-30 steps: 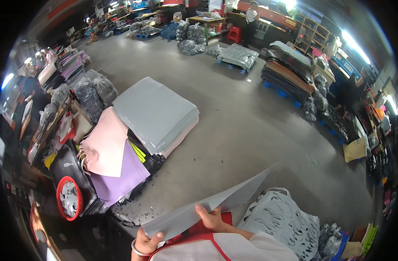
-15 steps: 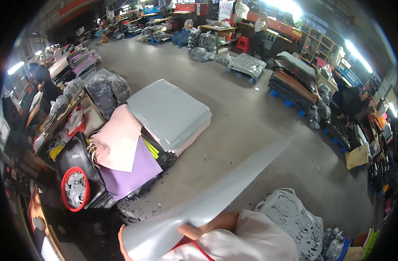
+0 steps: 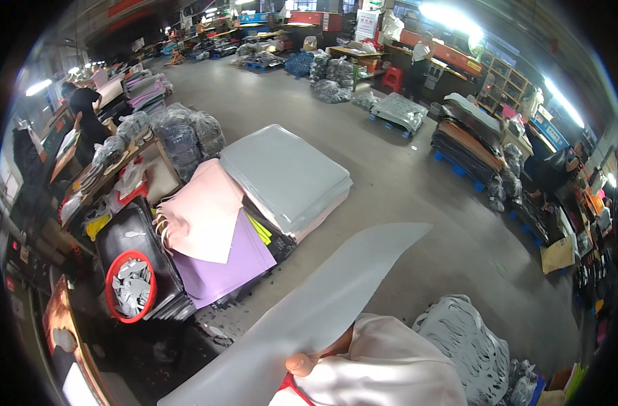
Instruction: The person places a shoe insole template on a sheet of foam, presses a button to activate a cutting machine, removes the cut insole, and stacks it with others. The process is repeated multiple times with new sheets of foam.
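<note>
Hand [image 3: 307,360], one visible, grip closed on one grey sheet [image 3: 322,304]; other hand unseen.

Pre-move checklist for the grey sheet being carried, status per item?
1. Hold on grey sheet: ok, a thumb presses its near edge; which hand, cannot tell.
2. Second hand on sheet: cannot tell, hidden.
3. Sheet flat, uncreased: ok on the visible face.
4. Far tip clear of grey stack: ok, apart.
5. Concrete floor ahead: ok.
6. Cut-out scrap pile: not ok, close by on the right.
</note>
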Available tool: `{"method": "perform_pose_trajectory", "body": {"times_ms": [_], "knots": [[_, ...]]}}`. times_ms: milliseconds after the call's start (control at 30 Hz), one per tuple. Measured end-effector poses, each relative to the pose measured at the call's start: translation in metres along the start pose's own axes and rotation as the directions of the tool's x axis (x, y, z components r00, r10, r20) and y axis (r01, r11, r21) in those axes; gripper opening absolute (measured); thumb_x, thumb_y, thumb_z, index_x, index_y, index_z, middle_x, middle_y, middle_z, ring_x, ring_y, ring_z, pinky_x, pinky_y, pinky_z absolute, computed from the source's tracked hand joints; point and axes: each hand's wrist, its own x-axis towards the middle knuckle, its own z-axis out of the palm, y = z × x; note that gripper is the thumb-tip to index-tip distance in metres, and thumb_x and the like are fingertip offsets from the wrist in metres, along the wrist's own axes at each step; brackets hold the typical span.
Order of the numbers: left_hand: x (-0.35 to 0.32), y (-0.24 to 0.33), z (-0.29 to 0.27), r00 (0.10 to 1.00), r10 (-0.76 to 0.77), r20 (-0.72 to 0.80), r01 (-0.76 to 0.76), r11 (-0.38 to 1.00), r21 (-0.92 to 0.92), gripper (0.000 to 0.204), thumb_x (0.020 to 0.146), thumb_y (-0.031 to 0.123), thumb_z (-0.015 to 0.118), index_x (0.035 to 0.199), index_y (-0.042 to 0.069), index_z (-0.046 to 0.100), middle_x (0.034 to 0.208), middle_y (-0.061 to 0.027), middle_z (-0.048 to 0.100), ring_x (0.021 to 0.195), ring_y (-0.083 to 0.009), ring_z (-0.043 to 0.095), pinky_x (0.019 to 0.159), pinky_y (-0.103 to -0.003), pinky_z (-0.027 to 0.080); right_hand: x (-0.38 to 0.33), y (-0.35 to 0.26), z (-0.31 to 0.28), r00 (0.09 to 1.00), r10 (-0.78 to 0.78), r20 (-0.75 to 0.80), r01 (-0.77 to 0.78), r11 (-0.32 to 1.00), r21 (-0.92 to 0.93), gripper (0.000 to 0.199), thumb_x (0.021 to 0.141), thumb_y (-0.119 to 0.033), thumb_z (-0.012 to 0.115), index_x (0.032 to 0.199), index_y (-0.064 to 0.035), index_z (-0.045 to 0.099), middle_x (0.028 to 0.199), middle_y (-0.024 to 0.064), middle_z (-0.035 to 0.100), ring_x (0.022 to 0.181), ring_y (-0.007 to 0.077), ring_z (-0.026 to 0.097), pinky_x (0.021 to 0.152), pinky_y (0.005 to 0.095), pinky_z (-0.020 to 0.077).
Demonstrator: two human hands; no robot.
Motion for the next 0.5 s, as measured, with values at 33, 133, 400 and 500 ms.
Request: {"method": "perform_pose_trajectory", "body": {"times_ms": [33,133,400,500], "knots": [[0.003,-0.006,-0.004,1.0,-0.02,-0.019,0.021,1.0,0.014,0.025,0.094,0.02,0.055,0.103,0.0,0.065,0.083,-0.009,0.067,0.077,-0.0169,0.064,0.073,-0.028,0.05,0.005,0.008,0.006,1.0,0.007,-0.018,-0.007,1.0,0.014,0.013,0.092,-0.006,0.055,0.079,-0.0033,0.057,0.067,0.0001,0.054,0.057,0.0111,0.048,0.051,0.0261,0.0374],[0.016,-0.024,-0.015,0.994,-0.082,-0.072,0.087,0.995,0.058,0.024,0.093,0.02,0.056,0.102,0.0,0.065,0.082,-0.0095,0.067,0.076,-0.0173,0.065,0.072,-0.028,0.05,0.023,0.034,0.023,0.998,0.02,-0.063,-0.016,0.998,0.06,0.015,0.092,-0.006,0.055,0.077,-0.0037,0.056,0.066,-0.0005,0.053,0.056,0.0105,0.047,0.05,0.026,0.0365],[0.071,-0.05,-0.031,0.961,-0.211,-0.179,0.24,0.957,0.164,0.023,0.091,0.021,0.058,0.101,0.001,0.067,0.081,-0.0107,0.067,0.074,-0.0184,0.066,0.07,-0.029,0.051,0.085,0.109,0.061,0.979,0.039,-0.198,-0.007,0.988,0.157,0.023,0.094,-0.007,0.053,0.071,-0.0048,0.054,0.062,-0.0021,0.05,0.053,0.009,0.044,0.049,0.0256,0.0342],[0.094,-0.06,-0.035,0.952,-0.233,-0.2,0.27,0.946,0.182,0.023,0.091,0.021,0.059,0.1,0.002,0.067,0.08,-0.0112,0.067,0.073,-0.0188,0.066,0.069,-0.029,0.051,0.108,0.129,0.069,0.969,0.026,-0.246,0.021,0.982,0.186,0.026,0.094,-0.008,0.052,0.069,-0.0052,0.053,0.061,-0.0027,0.049,0.052,0.0084,0.042,0.048,0.0254,0.0333]]}}
